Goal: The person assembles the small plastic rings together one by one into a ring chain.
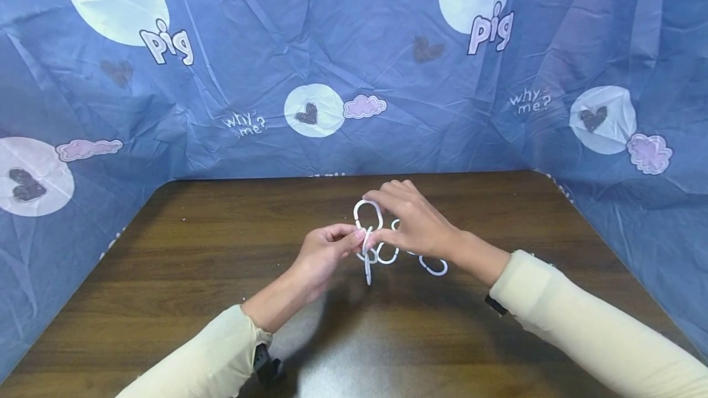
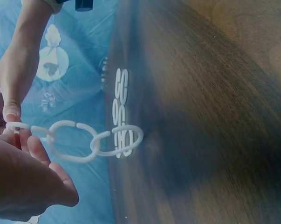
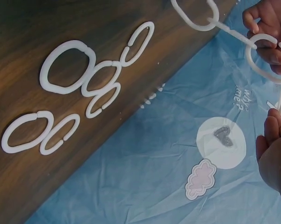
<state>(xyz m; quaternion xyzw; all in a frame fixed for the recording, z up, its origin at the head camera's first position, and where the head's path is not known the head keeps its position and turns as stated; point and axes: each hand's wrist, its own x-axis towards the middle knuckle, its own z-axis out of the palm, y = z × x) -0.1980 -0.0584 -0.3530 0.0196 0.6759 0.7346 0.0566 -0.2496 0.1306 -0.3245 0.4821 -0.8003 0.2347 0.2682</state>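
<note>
In the head view my left hand (image 1: 319, 258) pinches a white plastic chain link between thumb and fingers. My right hand (image 1: 418, 220), close beside it, holds an upright white link (image 1: 356, 210) at the top of the short chain, thumb low and fingers at its upper edge. Below the fingers more joined links dangle, the lowest being a thin-looking link (image 1: 368, 275) seen edge-on. From the left wrist the hanging chain shows as interlocked oval links (image 2: 70, 158), each with a small gap or seam. Fingers partly hide the join between the two hands.
Several loose white links (image 3: 45, 70) lie on the dark wooden table (image 1: 221, 220) behind the hands, partly covered by the right hand in the head view. A blue printed cloth (image 1: 343, 29) hangs around the table's back and sides.
</note>
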